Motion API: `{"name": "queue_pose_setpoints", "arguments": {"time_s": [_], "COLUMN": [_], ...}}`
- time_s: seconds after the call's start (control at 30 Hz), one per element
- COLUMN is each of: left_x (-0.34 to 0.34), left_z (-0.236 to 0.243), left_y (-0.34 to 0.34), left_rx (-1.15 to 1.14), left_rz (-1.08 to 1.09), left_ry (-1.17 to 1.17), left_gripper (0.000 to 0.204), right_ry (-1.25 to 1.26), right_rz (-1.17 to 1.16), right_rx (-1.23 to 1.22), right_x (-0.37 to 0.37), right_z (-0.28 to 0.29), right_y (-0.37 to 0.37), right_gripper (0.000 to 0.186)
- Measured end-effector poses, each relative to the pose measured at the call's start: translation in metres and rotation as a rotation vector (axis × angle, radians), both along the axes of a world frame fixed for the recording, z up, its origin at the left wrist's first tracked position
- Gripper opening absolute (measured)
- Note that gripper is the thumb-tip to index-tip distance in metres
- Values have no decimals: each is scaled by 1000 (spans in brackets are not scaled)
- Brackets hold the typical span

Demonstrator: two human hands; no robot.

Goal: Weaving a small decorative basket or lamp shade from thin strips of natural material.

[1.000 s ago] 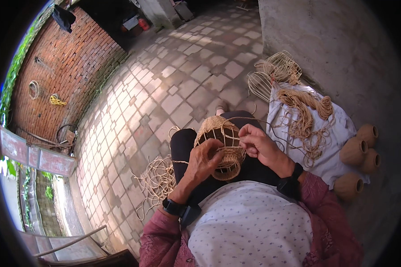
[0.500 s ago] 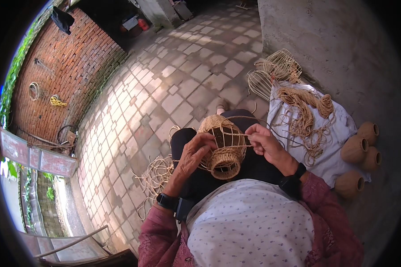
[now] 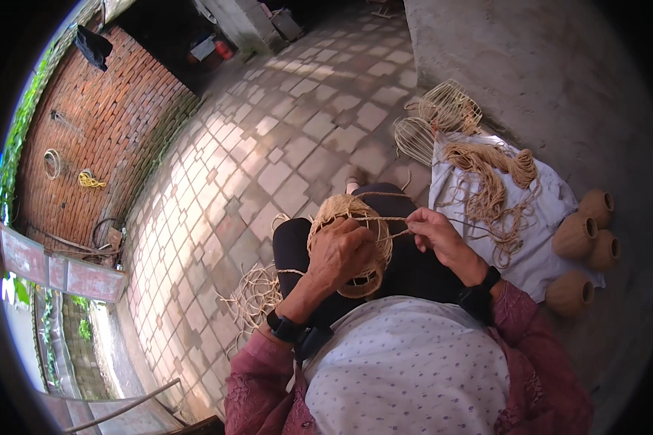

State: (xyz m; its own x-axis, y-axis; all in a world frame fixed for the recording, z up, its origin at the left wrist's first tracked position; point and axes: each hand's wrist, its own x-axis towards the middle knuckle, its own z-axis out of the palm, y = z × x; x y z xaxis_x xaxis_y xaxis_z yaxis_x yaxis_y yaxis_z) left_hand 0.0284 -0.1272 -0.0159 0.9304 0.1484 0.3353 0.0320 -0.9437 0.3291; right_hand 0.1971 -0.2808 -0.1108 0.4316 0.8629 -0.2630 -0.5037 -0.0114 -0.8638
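Observation:
A woven rope basket (image 3: pixel 329 212) with an open frame and a coiled ring end rests across my dark-trousered lap. My left hand (image 3: pixel 337 250) is curled over it, gripping it and covering much of its middle. Just right of the basket, my right hand (image 3: pixel 439 239) pinches a twisted cord (image 3: pixel 393 218) that runs taut from it. More cord trails rightward toward the white cloth, and a loose tangle of cord (image 3: pixel 250 293) lies on the pavers beside my left leg.
The white cloth (image 3: pixel 556 190) at right holds rope hanks (image 3: pixel 479 159), with several brown pots (image 3: pixel 575 235) by its edge. Wire frames (image 3: pixel 442 109) sit beside a concrete wall (image 3: pixel 530 65). A brick wall (image 3: pixel 87 94) and paved floor (image 3: pixel 290 130) lie ahead and left. A pole (image 3: pixel 123 402) is at lower left.
My left hand has moved rightward over the basket's middle. My right hand has shifted a little to the right with the cord drawn out. The view has tilted slightly.

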Motion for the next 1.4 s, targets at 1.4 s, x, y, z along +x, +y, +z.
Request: {"name": "queue_pose_setpoints", "arguments": {"time_s": [1.4], "left_x": [-22], "left_z": [-2], "left_y": [-16], "left_rx": [-140], "left_rz": [234], "left_ry": [90], "left_gripper": [12], "right_ry": [-444], "right_rz": [21], "right_rx": [-161], "right_x": [-7], "right_z": [23], "right_y": [10], "right_gripper": [19]}}
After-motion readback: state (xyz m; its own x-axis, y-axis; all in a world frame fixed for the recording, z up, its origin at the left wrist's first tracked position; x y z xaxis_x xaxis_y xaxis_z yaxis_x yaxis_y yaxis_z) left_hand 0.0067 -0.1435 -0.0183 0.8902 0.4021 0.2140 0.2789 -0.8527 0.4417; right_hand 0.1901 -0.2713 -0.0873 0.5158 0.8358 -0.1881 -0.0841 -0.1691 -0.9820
